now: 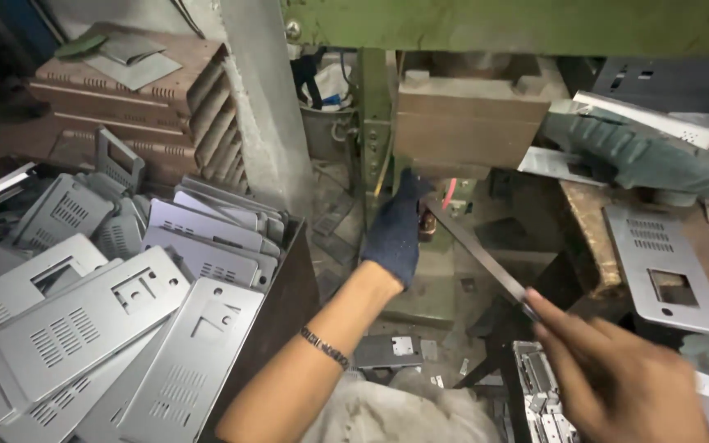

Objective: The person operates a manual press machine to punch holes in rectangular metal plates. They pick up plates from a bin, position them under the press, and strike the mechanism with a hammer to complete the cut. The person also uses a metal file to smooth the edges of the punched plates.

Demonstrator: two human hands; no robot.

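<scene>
Dark blue glove (grey slotted plates)

Grey punched metal panels lie heaped in a dark bin at left, brown louvred covers stacked behind them. A single perforated panel rests on a worn wooden table at right, near a grey-green glove.

The left hand, in a dark glove, reaches into a narrow gap under the brown press block. A long metal strip held by the bare right hand slants across that gap. Left, a bin heaped with grey punched panels walls the way; right, a workbench with another gloved hand crowds in
</scene>
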